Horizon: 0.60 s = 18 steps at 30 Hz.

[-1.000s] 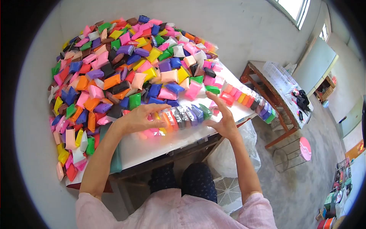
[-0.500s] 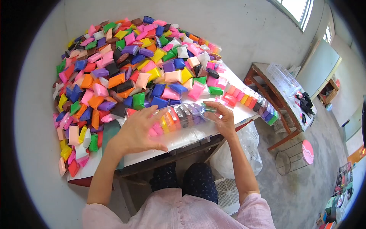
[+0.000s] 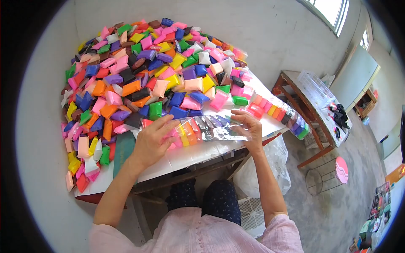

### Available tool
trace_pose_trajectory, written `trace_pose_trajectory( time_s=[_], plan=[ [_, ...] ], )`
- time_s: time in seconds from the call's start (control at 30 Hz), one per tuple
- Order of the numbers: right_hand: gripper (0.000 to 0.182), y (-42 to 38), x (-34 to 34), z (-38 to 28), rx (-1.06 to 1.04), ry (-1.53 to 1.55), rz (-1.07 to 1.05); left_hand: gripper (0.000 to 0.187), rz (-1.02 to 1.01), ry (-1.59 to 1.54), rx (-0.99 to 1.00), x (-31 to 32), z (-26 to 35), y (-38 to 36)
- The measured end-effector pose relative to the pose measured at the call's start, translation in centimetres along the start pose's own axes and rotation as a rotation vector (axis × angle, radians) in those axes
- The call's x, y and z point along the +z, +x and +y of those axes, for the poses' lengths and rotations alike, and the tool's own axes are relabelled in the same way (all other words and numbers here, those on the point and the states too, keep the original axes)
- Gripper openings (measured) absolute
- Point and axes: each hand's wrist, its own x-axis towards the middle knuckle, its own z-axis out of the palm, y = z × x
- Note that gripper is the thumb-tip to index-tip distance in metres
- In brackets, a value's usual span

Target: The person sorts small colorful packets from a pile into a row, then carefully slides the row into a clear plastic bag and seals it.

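A long clear plastic bag lies level above the table's front edge, with a row of small coloured packets inside: pink, yellow, orange, red and dark ones. My left hand is closed around its left end, by the pink packets. At the other end, my right hand grips the plastic between thumb and fingers. Glare on the film partly hides the packets near the right end. Just behind the bag, loose packets such as a blue one and a green one lie on the white tabletop.
A big heap of coloured packets covers the table's left and back. Another filled bag lies at the right corner. Beyond it are a side table with a clear basket, and a stool. A plastic sack hangs below.
My left hand has gone from spread fingers to closing on the bag's left end. The bag looks flatter and straighter. My right hand stays at its end.
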Motion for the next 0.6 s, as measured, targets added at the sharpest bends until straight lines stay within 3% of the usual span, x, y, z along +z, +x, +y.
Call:
trace_pose_trajectory(
  time_s=[0.1, 0.2, 0.4, 0.6],
  plan=[
    [0.029, 0.2, -0.1, -0.5, -0.029, -0.041, 0.003, 0.04, 0.089, 0.039, 0.108, 0.5, -0.6, -0.1],
    [0.026, 0.4, -0.4, -0.7, -0.091, -0.146, -0.028, 0.031, 0.146, 0.389, 0.326, -0.7, 0.8, 0.5],
    [0.023, 0.6, -0.4, -0.7, -0.144, -0.17, -0.051, 0.031, 0.071, 0.614, 0.237, 0.8, 2.7, 0.9],
    [0.022, 0.7, -0.6, -1.0, -0.144, -0.195, -0.076, 0.034, 0.19, 0.409, 0.196, 1.5, 4.2, 1.2]
  ],
)
